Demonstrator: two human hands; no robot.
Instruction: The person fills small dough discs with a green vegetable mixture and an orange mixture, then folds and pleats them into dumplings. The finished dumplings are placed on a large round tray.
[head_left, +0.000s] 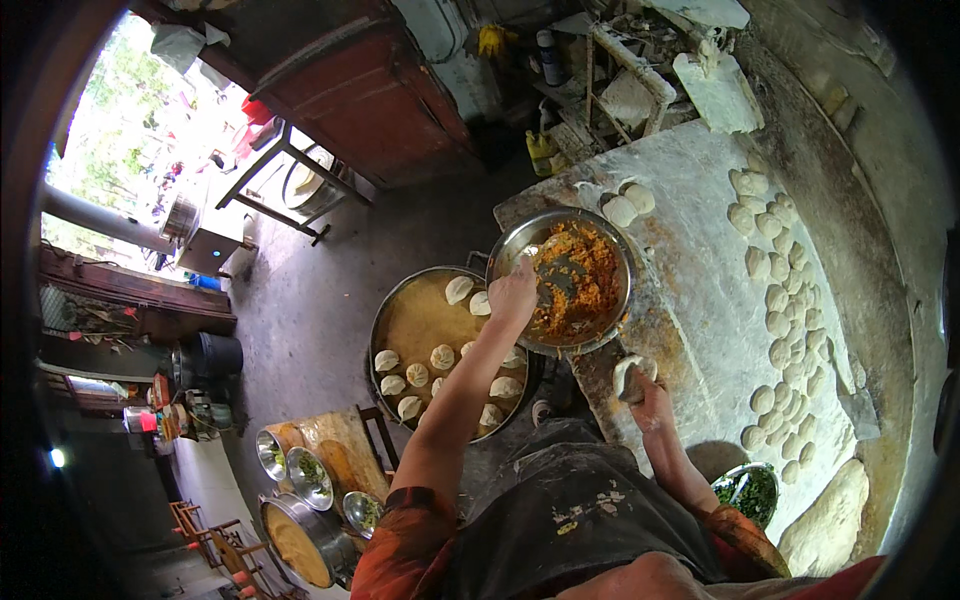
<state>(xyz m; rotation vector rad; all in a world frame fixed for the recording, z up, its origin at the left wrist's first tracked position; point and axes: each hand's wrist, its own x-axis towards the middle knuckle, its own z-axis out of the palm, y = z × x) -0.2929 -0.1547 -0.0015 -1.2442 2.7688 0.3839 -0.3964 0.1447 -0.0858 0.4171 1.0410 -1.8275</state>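
Note:
My left hand reaches over a steel bowl and grips a spoon-like metal utensil, its shape partly hidden. Orange, finely chopped filling lies around the bowl's inside. To the right and lower, my right hand holds a cupped dough wrapper above the floured table's near edge; its contents are unclear. Left of the bowl, a large round steamer tray carries several shaped buns, some covered by my left forearm. Many dough pieces lie on the right of the floured table.
Two or so dough rounds lie beyond the bowl. A bowl of chopped greens, a large dough mass and a scraper are at lower right. A low wooden table with metal bowls stands lower left.

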